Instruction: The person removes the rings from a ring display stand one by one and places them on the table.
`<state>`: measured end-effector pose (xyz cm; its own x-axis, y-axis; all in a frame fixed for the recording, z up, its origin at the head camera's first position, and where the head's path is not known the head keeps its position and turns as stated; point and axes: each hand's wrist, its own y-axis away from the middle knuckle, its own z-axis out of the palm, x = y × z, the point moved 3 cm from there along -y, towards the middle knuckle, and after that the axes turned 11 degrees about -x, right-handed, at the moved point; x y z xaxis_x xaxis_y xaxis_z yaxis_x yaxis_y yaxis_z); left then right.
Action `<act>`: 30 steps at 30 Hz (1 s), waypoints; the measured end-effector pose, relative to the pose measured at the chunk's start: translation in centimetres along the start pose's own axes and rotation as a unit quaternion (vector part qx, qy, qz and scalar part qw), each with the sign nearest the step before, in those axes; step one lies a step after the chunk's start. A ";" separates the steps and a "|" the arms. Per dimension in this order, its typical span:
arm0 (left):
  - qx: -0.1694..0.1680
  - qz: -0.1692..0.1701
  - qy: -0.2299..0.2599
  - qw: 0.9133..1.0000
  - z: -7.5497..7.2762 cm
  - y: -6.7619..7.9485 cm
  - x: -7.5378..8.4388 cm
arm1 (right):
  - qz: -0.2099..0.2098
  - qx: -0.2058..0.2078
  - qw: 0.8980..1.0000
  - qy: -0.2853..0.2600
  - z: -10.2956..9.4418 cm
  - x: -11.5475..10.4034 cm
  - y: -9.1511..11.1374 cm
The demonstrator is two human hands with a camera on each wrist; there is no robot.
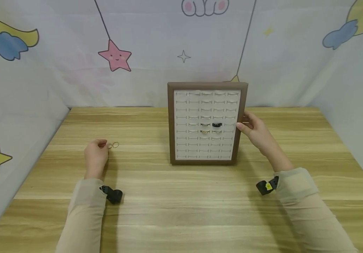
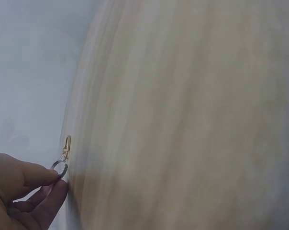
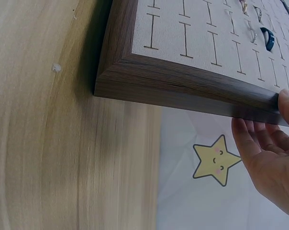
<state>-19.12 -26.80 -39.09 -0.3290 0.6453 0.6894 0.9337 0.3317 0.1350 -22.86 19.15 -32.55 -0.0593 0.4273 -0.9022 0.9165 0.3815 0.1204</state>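
Observation:
My left hand (image 1: 96, 154) is at the left of the table and pinches a silver ring (image 2: 64, 171) between thumb and fingertips. A gold ring (image 2: 69, 144) is right beside the silver one. Toward the right, a ring display board (image 1: 187, 141) with a brown wooden frame stands upright, its white face cut with rows of slots. My right hand (image 1: 258, 131) grips the frame's right edge, thumb at the front and fingers behind. Near the middle of the board sit a black ring (image 1: 217, 125), a gold ring (image 1: 205, 132) and several silver ones.
The wooden table (image 1: 181, 207) runs back to a white curtain (image 1: 149, 70) printed with stars and clouds. White cloth (image 1: 355, 98) also borders the table at both sides. A small black camera is strapped to each wrist.

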 end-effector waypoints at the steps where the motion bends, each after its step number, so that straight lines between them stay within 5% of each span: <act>1: 0.002 0.001 -0.001 1.000 0.0 0.0 0.0 | 0.000 0.000 1.000 -0.001 0.0 0.0 0.0; 18: -0.008 -0.009 0.009 1.000 -0.2 0.1 0.5 | -0.001 0.000 1.000 -0.003 0.2 -0.3 0.1; 24: -0.019 0.010 0.055 0.998 -0.2 0.3 3.0 | -0.001 -0.001 1.000 -0.007 0.2 -0.3 0.1; 30: 0.003 0.079 0.094 0.992 0.4 1.3 7.1 | -0.001 0.003 1.000 0.003 0.1 -0.2 0.1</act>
<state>-20.30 -21.56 -34.29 -0.1452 0.5496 0.8227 0.9706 0.2406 0.0106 -22.70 18.98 -32.37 -0.0631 0.4312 -0.9001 0.9185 0.3779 0.1166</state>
